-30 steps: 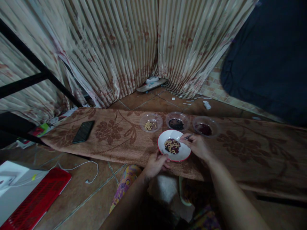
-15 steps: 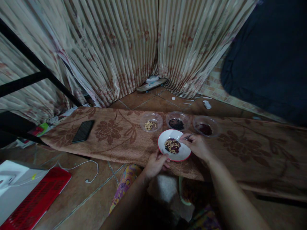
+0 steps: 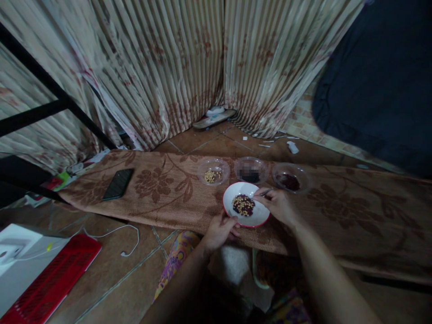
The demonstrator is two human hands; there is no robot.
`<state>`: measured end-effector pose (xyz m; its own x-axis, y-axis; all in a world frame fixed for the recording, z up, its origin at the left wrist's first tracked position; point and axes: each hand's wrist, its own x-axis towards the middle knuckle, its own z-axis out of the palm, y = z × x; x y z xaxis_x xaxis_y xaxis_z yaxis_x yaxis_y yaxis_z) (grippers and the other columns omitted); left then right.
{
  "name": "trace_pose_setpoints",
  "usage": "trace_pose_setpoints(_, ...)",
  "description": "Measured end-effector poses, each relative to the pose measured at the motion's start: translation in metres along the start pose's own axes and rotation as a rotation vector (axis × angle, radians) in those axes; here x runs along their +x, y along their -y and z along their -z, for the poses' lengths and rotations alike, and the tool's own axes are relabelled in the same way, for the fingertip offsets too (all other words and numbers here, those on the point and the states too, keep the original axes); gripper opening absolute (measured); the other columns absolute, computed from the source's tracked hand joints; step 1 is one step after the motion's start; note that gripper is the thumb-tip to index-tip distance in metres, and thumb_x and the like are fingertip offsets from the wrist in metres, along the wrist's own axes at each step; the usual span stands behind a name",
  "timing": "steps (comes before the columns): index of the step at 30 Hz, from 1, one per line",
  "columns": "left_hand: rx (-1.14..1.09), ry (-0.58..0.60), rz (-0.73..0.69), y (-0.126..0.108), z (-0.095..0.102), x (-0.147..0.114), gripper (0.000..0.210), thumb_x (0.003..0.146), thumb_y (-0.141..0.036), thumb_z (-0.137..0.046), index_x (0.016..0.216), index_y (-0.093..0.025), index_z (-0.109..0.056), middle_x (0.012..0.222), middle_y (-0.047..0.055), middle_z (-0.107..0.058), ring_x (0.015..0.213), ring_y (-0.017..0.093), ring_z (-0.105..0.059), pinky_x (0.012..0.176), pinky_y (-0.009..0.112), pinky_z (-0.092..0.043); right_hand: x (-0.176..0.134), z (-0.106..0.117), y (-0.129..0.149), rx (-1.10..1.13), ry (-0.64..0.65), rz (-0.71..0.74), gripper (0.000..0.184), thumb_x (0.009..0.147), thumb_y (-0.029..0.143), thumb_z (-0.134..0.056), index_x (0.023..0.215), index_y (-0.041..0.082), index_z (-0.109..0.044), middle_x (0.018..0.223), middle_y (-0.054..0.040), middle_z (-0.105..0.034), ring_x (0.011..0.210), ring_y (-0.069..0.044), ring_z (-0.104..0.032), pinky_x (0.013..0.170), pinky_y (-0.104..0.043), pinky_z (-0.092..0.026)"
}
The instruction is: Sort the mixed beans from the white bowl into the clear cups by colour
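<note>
A white bowl with a red rim [image 3: 261, 217] holds a mix of pale yellow and dark red or black beans [image 3: 243, 205]. My left hand [image 3: 221, 230] grips the bowl's near-left edge, thumb on the rim. Between the fingertips of my right hand [image 3: 278, 205] is a thin metal utensil [image 3: 264, 192], its tip down by the beans; whether it is tweezers or a spoon is unclear. Just beyond stand three clear plastic bowls: one with yellow beans [image 3: 212, 176], one with black beans [image 3: 251, 174], partly blurred, and one with dark red beans [image 3: 290, 182].
The bowls stand on a long narrow bench with a brown floral cloth [image 3: 182, 207]. A dark phone [image 3: 118, 184] lies on its left part. Behind hang striped curtains [image 3: 189, 67], with a skateboard [image 3: 215, 119] at their foot. A red and white box [image 3: 57, 274] sits lower left.
Both hands keep nearly the same place at the bowl. The whole view has shifted very slightly; the beans look almost unchanged.
</note>
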<state>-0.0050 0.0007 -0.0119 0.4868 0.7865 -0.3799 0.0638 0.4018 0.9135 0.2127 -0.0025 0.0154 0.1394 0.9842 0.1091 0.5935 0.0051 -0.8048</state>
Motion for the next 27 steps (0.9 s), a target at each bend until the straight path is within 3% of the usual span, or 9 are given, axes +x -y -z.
trace_pose_setpoints(15,0.001,0.002,0.003,-0.001,0.000,-0.001,0.041,0.075,-0.044,-0.059,0.100,-0.014,-0.051,0.075,0.004,-0.064,0.049,0.011,-0.060,0.040,0.018,-0.042,-0.001,0.001,0.003,-0.029,0.010,-0.001,0.024,0.079,0.041,-0.058,0.084,0.020,-0.067,0.083,-0.0032,-0.071,0.074,-0.019,-0.064,0.068,-0.029,-0.046)
trace_pose_setpoints(20,0.001,0.008,0.006,-0.002,0.000,-0.001,0.041,0.075,-0.044,-0.060,0.101,-0.013,-0.050,0.075,0.004,-0.065,0.049,0.010,-0.060,0.040,0.017,-0.041,-0.001,0.000,0.016,-0.107,0.074,0.005,0.023,0.082,0.040,-0.054,0.083,0.020,-0.066,0.071,-0.0010,-0.069,0.061,-0.017,-0.061,0.058,-0.026,-0.044)
trace_pose_setpoints(27,0.004,0.023,-0.002,-0.001,0.001,-0.001,0.040,0.076,-0.045,-0.059,0.099,-0.014,-0.051,0.077,0.004,-0.065,0.050,0.010,-0.060,0.040,0.016,-0.042,0.002,0.001,0.014,-0.098,0.180,0.067,0.016,0.080,0.035,-0.055,0.084,0.024,-0.066,0.078,0.0004,-0.070,0.069,-0.018,-0.062,0.062,-0.027,-0.044)
